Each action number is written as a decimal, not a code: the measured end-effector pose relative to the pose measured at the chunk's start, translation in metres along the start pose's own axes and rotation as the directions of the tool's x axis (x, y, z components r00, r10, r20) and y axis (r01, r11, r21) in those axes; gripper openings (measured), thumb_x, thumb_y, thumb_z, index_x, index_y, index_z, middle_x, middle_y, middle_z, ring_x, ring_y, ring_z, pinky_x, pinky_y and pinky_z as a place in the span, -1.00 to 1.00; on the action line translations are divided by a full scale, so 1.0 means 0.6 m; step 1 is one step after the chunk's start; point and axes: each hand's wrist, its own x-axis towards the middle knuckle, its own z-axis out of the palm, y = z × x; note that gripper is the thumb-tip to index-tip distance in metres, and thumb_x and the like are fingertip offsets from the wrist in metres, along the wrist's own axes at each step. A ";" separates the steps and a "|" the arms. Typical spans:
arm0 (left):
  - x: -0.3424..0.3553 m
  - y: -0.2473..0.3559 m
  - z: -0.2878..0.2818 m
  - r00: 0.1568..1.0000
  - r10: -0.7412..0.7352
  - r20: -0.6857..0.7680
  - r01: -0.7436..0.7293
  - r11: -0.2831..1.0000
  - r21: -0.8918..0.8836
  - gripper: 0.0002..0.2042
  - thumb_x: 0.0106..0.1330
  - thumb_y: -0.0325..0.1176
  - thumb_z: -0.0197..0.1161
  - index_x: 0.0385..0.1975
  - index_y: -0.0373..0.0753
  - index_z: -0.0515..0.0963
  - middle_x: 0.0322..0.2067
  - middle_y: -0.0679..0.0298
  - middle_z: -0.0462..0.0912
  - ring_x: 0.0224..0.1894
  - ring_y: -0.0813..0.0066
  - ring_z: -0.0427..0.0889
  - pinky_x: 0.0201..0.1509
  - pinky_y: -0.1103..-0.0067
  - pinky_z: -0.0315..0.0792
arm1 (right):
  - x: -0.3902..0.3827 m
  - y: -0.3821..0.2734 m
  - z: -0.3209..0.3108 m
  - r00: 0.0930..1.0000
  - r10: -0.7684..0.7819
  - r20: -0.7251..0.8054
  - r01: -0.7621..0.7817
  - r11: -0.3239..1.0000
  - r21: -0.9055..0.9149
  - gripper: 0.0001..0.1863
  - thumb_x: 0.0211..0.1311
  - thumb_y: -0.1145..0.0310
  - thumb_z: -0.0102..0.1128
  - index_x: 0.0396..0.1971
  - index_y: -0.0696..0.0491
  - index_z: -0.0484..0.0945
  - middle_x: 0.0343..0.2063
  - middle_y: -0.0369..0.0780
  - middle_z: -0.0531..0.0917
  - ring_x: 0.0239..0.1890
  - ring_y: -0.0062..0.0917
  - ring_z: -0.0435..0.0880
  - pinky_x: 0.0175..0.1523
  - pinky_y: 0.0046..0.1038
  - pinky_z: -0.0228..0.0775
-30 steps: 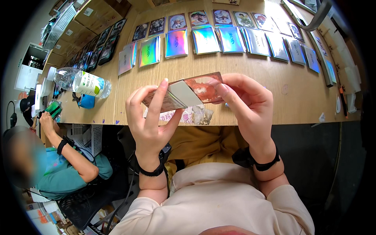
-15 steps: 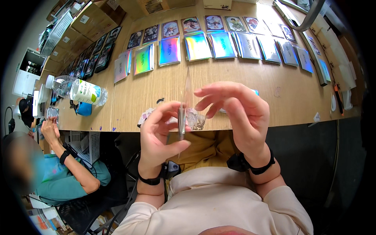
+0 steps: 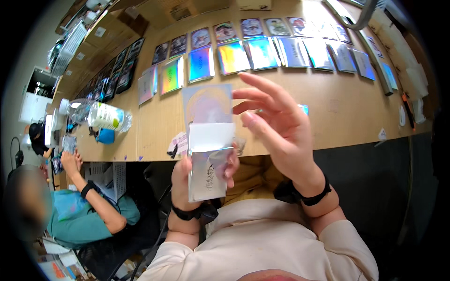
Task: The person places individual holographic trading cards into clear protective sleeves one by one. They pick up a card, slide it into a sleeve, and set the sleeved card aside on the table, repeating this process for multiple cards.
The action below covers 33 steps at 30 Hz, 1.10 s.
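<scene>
My left hand [image 3: 180, 180] is wrapped round a shiny silver packet [image 3: 206, 175] with dark lettering, held over the table's near edge. From its top sticks a blank white card [image 3: 212, 136], and beyond that a see-through sheet [image 3: 206, 103] with a faint round design. How these pieces lie inside one another I cannot tell. My right hand [image 3: 286, 133] hovers just right of the sheet, fingers spread and holding nothing; whether a fingertip touches the sheet's edge is unclear. Past both hands stands a row of holographic packet stacks [image 3: 201, 65].
Picture cards [image 3: 226, 32] lie in a line behind the stacks. A clear bottle [image 3: 105, 114] lies on its side at left, near a small blue object [image 3: 105, 136]. Cardboard boxes [image 3: 105, 35] stand far left. A co-worker in a green sleeve [image 3: 93, 227] sits at left.
The bundle in my left hand was edge-on and has turned so its flat face shows, sitting slightly lower. My right hand stays open beside it, tilted a little differently.
</scene>
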 end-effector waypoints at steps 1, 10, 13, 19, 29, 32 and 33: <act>0.001 0.001 0.011 0.991 0.098 -0.096 -0.078 0.979 0.190 -0.17 0.04 0.07 0.40 0.15 -0.50 0.32 -0.14 0.09 0.50 -0.22 0.38 0.54 -0.26 0.48 0.63 | -0.002 -0.005 -0.003 1.000 0.010 -0.012 -0.010 1.000 -0.005 -0.48 0.28 0.50 0.18 0.25 0.11 0.34 -0.04 -0.13 0.60 -0.03 -0.53 0.61 -0.03 -0.53 0.48; 0.059 -0.020 0.078 0.620 0.686 0.382 -0.171 -0.357 0.918 -0.40 -0.13 -0.41 0.57 -0.01 -0.35 0.49 -0.18 0.14 0.53 -0.20 0.29 0.58 -0.20 0.50 0.51 | -0.024 -0.040 -0.029 0.999 0.050 -0.020 -0.047 0.992 0.118 -0.25 0.26 0.71 0.10 0.40 0.16 -0.01 0.03 -0.09 0.55 0.05 -0.48 0.59 0.15 -0.44 0.46; 0.077 -0.034 0.096 0.616 0.651 0.444 -0.184 -0.429 0.884 -0.38 -0.13 -0.39 0.58 0.00 -0.34 0.48 -0.19 0.13 0.53 -0.21 0.22 0.58 -0.17 0.45 0.51 | -0.022 -0.044 -0.048 0.992 -0.003 -0.126 0.010 0.999 0.053 -0.23 0.24 0.74 0.09 0.40 0.15 -0.02 -0.01 -0.10 0.57 0.00 -0.49 0.63 0.11 -0.46 0.49; 0.110 -0.042 0.123 0.745 0.541 0.390 -0.245 -0.322 0.914 -0.28 -0.13 -0.46 0.56 0.15 -0.30 0.42 -0.12 0.17 0.52 -0.21 0.34 0.55 -0.15 0.52 0.50 | -0.011 -0.047 -0.098 0.970 -0.103 -0.220 0.080 0.991 -0.111 -0.35 0.22 0.76 0.09 0.31 0.14 0.16 -0.08 -0.12 0.61 -0.08 -0.56 0.64 -0.04 -0.52 0.56; 0.137 0.026 0.125 0.915 -0.386 0.112 0.332 0.883 0.331 -0.54 0.42 -0.48 0.05 0.30 -0.38 0.18 0.06 -0.02 0.51 0.09 0.23 0.58 0.16 0.33 0.51 | 0.022 -0.101 -0.141 0.974 -0.072 -0.216 0.047 0.992 -0.121 -0.42 0.24 0.73 0.10 0.26 0.11 0.25 -0.16 -0.16 0.67 -0.09 -0.63 0.64 -0.04 -0.61 0.47; 0.141 0.027 0.120 0.837 -0.505 0.211 0.453 0.856 0.250 -0.56 0.52 -0.27 -0.07 0.28 -0.36 0.18 0.07 -0.04 0.49 0.03 0.25 0.59 0.10 0.32 0.53 | 0.019 -0.092 -0.150 0.985 -0.057 -0.166 0.032 0.989 -0.145 -0.44 0.27 0.70 0.08 0.27 0.11 0.27 -0.12 -0.16 0.65 -0.05 -0.62 0.62 -0.02 -0.59 0.48; 0.145 0.027 0.111 0.833 -0.509 0.218 0.452 0.853 0.263 -0.55 0.52 -0.22 -0.07 0.28 -0.36 0.19 0.05 -0.03 0.50 0.00 0.28 0.59 0.06 0.35 0.55 | 0.015 -0.092 -0.148 0.986 -0.028 -0.162 0.007 0.991 -0.131 -0.46 0.27 0.68 0.09 0.26 0.11 0.30 -0.10 -0.16 0.64 -0.04 -0.61 0.62 -0.02 -0.59 0.49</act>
